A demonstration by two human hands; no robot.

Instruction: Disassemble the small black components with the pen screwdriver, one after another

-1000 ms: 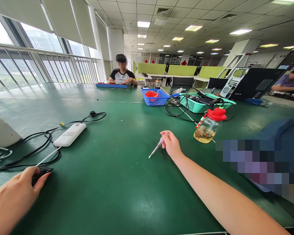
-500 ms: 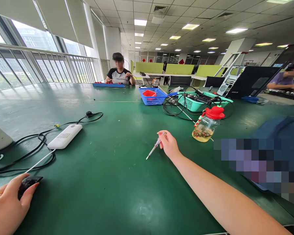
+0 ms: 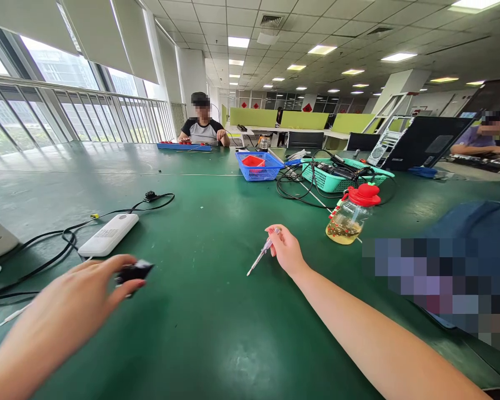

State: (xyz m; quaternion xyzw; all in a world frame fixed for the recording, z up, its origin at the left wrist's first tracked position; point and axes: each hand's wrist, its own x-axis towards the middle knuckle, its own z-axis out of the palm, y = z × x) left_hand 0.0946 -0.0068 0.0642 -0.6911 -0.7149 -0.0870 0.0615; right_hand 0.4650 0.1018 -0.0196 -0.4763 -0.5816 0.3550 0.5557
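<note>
My right hand (image 3: 286,250) is closed on a small clear-handled screwdriver (image 3: 260,253), its tip resting on the green table (image 3: 208,322). My left hand (image 3: 79,300) is lifted above the table at the lower left and pinches a small black part (image 3: 134,271) between thumb and fingers. A white power bank (image 3: 108,234) with black cables lies just beyond the left hand.
A glass jar with a red lid (image 3: 352,214) stands right of my right hand. Behind it are a blue basket (image 3: 258,165) and a green basket (image 3: 341,173) with cables. A person sits at the far end; another sits at the far right. A blurred patch covers the right side.
My left hand has lifted the black part off the table and moved right and forward. The right hand with the screwdriver has hardly moved.
</note>
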